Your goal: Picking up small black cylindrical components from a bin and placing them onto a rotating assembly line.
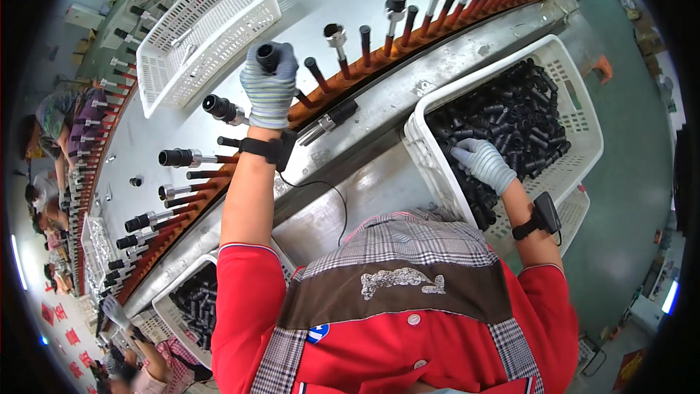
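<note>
My left hand [268, 91], in a striped grey glove, is wrapped round a black plastic sleeve [267, 57] over the curved rack. The sleeve's round open end shows above the fingers; whatever is under the hand is hidden. Over at the right, my gloved right hand [484, 165] reaches into a white basket [589, 113] heaped with black plastic sleeves [521, 117]. Its fingers are curled together at the basket's left side among the sleeves, and their tips are partly hidden. Beside my left wrist stands a metal holder topped with a black sleeve [220, 108].
A curved orange rack [364, 66] carries several upright dark rods, some with metal holders and black sleeves. One metal holder with a black end [328, 122] lies on the metal ledge. Another white basket [211, 25] sits behind the rack. Other people work along the far left.
</note>
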Demonstrator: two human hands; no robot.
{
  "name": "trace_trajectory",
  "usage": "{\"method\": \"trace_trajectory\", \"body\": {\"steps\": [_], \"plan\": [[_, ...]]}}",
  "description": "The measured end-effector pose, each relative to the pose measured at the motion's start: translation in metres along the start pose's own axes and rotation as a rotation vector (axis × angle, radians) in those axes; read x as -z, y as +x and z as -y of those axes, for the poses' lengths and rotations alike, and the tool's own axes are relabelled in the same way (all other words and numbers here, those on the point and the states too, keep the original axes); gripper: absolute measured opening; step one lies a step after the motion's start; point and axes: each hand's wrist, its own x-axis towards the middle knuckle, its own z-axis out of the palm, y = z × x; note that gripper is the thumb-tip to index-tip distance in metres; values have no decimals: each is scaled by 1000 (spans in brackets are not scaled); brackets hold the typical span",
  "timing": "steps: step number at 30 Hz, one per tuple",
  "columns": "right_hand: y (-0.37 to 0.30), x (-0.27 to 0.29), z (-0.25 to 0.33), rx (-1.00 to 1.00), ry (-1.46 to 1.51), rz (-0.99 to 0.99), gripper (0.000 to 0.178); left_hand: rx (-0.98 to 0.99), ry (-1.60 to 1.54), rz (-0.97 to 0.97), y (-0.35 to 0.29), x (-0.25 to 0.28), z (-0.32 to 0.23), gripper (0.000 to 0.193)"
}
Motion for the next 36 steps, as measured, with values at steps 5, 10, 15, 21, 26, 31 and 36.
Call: {"method": "trace_trajectory", "body": {"steps": [5, 10, 15, 21, 26, 31, 36], "plan": [[-95, 7, 17, 60, 602, -125, 35, 146, -287, -198, -29, 32, -15, 9], [-149, 12, 5, 243, 975, -26, 35, 161, -238, -236, -58, 57, -42, 11], [-221, -22, 21, 331, 900, -110, 43, 31, 313, -267, -114, 107, -73, 39], [-221, -56, 24, 259, 708, -120, 46, -142, 317, 76, -261, 75, -172, 58], [-240, -95, 84, 647, 196, -117, 22, -226, 208, 739, -269, 34, -208, 72], [-228, -66, 72, 658, 46, -195, 29, 98, 231, 863, -244, 13, -203, 63], [-196, -9, 37, 498, 585, -170, 36, 424, -277, 537, -174, -31, -182, 13]]}}
